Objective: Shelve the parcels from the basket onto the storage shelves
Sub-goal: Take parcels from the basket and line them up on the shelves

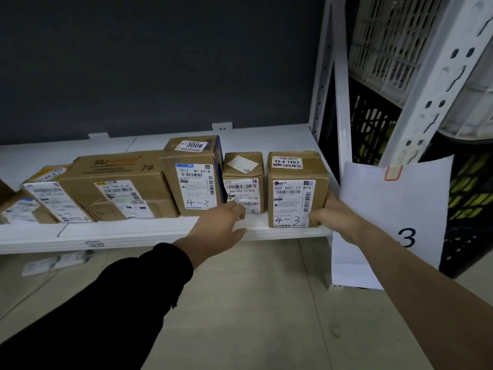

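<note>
The white shelf [149,232] carries a row of brown parcels; the right-end parcel [296,190], a taped box with a label and "4-3" written low on its front, stands at the front edge, probably being squared into line. The grip of the right hand [333,217] wraps its lower right corner, thumb in front; just left of that grip the left hand [218,227] touches the small parcel [243,180], pinching or not I cannot tell
</note>
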